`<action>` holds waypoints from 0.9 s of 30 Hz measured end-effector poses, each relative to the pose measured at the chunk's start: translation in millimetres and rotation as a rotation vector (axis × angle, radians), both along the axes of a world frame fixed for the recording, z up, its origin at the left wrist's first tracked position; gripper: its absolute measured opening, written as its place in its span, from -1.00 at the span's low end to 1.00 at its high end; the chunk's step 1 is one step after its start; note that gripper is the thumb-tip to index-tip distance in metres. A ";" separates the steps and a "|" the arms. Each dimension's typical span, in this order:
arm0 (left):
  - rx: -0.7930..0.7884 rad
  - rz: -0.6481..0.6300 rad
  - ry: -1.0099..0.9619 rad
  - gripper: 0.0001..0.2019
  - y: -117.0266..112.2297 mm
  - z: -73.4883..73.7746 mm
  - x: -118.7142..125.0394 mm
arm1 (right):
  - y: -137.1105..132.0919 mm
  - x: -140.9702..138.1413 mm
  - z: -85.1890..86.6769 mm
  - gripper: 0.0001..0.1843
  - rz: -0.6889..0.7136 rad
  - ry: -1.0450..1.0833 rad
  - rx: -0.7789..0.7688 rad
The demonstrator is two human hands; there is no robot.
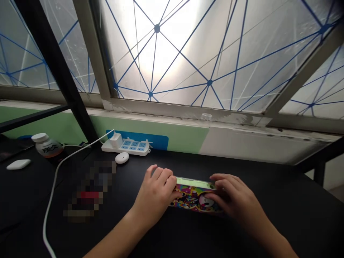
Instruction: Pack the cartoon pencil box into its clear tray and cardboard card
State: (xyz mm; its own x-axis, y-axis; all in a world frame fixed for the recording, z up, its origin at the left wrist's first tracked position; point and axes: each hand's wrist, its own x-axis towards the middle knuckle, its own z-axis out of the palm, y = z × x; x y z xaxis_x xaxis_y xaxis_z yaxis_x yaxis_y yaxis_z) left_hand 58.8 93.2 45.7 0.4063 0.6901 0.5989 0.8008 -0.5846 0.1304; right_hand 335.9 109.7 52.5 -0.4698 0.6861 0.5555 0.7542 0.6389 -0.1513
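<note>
Between my two hands is a long, colourful printed box [190,197] with a pale green top side and cartoon figures on its front. My left hand [158,190] is closed around its left end, fingers over the top and thumb on the front. At the right end, my right hand [231,193] grips it with the thumb across the printed face and the fingers behind. The box is just above or on the black desk [193,233]; I cannot tell which. Its back and underside are hidden.
A white power strip [134,146] with a plugged-in charger [116,140] lies by the wall. A small white round case [122,157] is in front of it. At left are a white cable [55,179], a bottle [48,145] and a white flat object [18,164]. A blurred patch covers something.
</note>
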 end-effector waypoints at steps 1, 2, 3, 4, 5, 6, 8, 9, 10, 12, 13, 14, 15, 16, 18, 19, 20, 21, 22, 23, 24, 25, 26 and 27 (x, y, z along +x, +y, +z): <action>0.004 -0.001 0.005 -0.79 -2.2 1.7 -0.4 | -2.1 -2.1 1.0 -0.77 0.025 -0.020 0.009; 0.010 -0.002 0.011 -0.81 -3.9 3.0 -0.9 | -4.2 -3.5 1.6 -0.78 0.047 -0.041 0.007; 0.019 -0.001 0.017 -0.84 -5.2 3.9 -1.3 | -6.3 -4.4 2.1 -0.79 0.063 -0.061 0.003; 0.028 0.002 0.024 -0.87 -6.3 4.4 -1.7 | -8.6 -5.1 2.7 -0.81 0.070 -0.078 0.000; 0.033 0.004 0.032 -0.89 -7.0 4.5 -2.1 | -11.2 -5.9 3.3 -0.84 0.070 -0.095 0.003; 0.035 0.004 0.041 -0.91 -7.6 4.3 -2.4 | -14.0 -7.1 4.2 -0.86 0.064 -0.110 0.014; 0.028 0.004 0.059 -0.93 -8.2 3.3 -2.9 | -19.5 -11.4 6.0 -0.90 0.048 -0.146 0.054; 0.019 0.006 0.073 -0.95 -8.4 2.7 -3.0 | -21.9 -14.6 6.6 -0.90 0.045 -0.170 0.070; 0.007 0.012 0.093 -0.98 -8.4 2.0 -2.9 | -23.9 -18.4 6.5 -0.91 0.049 -0.203 0.076; -0.034 0.032 0.155 -0.89 -8.2 0.5 -2.0 | -26.0 -26.7 3.5 -0.91 0.081 -0.274 0.057; -0.063 0.043 0.194 -0.84 -7.8 -0.3 -1.2 | -26.0 -30.7 0.5 -0.91 0.102 -0.306 0.042; -0.095 0.052 0.231 -0.80 -7.3 -1.0 -0.3 | -25.5 -34.2 -3.4 -0.91 0.123 -0.331 0.031; -0.128 0.056 0.259 -0.79 -6.5 -1.6 0.5 | -24.4 -37.1 -7.9 -0.89 0.140 -0.349 0.019; -0.163 0.048 0.275 -0.80 -5.4 -2.0 1.0 | -23.1 -39.2 -12.5 -0.86 0.157 -0.359 0.003; -0.238 0.006 0.272 -0.79 -2.0 -2.3 0.9 | -20.0 -41.0 -19.9 -0.81 0.183 -0.348 -0.049; -0.270 -0.015 0.254 -0.75 0.4 -2.5 0.1 | -18.7 -40.8 -22.0 -0.81 0.198 -0.328 -0.087; -0.294 -0.029 0.230 -0.73 3.3 -3.0 -1.3 | -17.7 -40.1 -22.7 -0.81 0.210 -0.302 -0.132; -0.308 -0.031 0.201 -0.73 6.5 -3.9 -3.1 | -17.1 -38.9 -22.1 -0.84 0.224 -0.272 -0.177; -0.310 -0.026 0.169 -0.73 10.0 -5.5 -5.4 | -16.8 -37.7 -20.3 -0.87 0.235 -0.241 -0.222; -0.302 -0.019 0.133 -0.74 13.5 -7.9 -7.9 | -16.7 -36.4 -17.8 -0.89 0.246 -0.209 -0.272; -0.294 -0.012 0.101 -0.71 17.0 -11.1 -10.7 | -16.7 -35.2 -15.0 -0.89 0.256 -0.174 -0.320; -0.291 -0.008 0.076 -0.63 20.2 -15.0 -13.5 | -16.4 -34.1 -12.3 -0.89 0.260 -0.136 -0.365; -0.298 -0.006 0.061 -0.51 23.0 -19.3 -16.2 | -15.8 -33.1 -10.3 -0.89 0.258 -0.099 -0.402; -0.315 -0.003 0.053 -0.40 25.3 -23.5 -18.7 | -14.7 -32.0 -9.1 -0.92 0.243 -0.066 -0.427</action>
State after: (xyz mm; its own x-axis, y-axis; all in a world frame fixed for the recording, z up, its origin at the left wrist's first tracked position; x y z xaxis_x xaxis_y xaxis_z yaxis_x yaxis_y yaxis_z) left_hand 40.1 118.5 22.2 0.4334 0.8371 0.3338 0.8097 -0.5243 0.2636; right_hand 303.8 95.0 43.3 -0.6690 0.7122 0.2124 0.6077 0.6888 -0.3954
